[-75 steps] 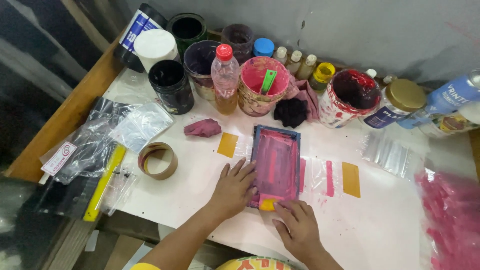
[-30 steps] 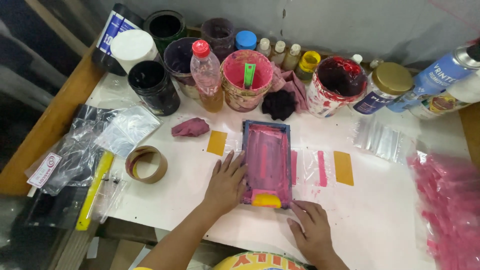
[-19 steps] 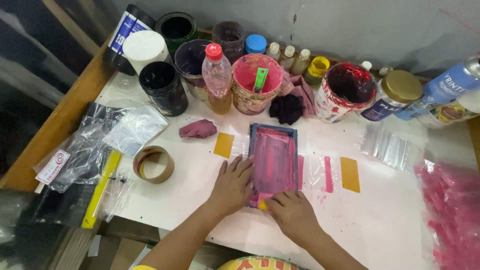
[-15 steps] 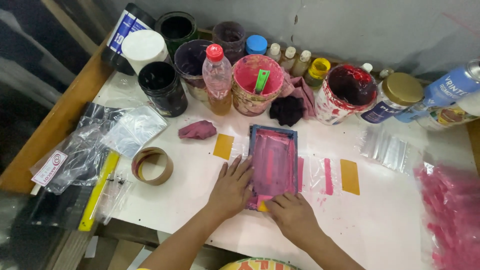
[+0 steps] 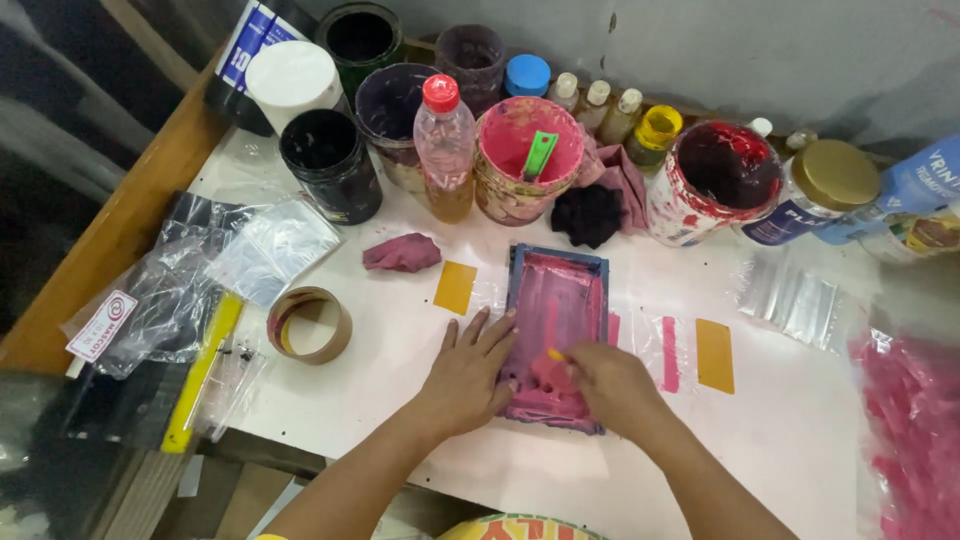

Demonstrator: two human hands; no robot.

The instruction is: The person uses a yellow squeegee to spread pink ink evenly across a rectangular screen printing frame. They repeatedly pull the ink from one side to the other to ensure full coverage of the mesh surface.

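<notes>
- The white desk (image 5: 400,400) carries everything; a wooden edge runs along its left side.
- A heap of pink-stained plastic bags (image 5: 910,430) lies at the far right, and crumpled clear bags (image 5: 170,300) lie at the left beside a yellow strip (image 5: 200,375).
- A row of paint pots lines the back: a black pot (image 5: 328,165), a pink pot (image 5: 528,160) with a green stick standing in it, and a red-smeared pot (image 5: 725,180), with a red-capped bottle (image 5: 445,145) between the first two.
- The printing frame (image 5: 555,340), a small blue-edged rectangle smeared with pink ink, lies flat near the middle of the desk. Its long axis runs from the person toward the pots, tilted very slightly, the far short end pointing at the pink pot.
- The left hand (image 5: 470,375) lies flat, released, fingers spread, fingertips pressing the frame's left edge.
- The right hand (image 5: 615,385) rests over the frame's near right part, its grip clenched on a small yellow squeegee (image 5: 555,355), of which only a tip shows on the ink.
- A tape roll (image 5: 310,325) lies left of the hands.
- A pink rag (image 5: 400,253) lies behind it.
- Yellow stickers (image 5: 455,287) lie either side of the frame.
</notes>
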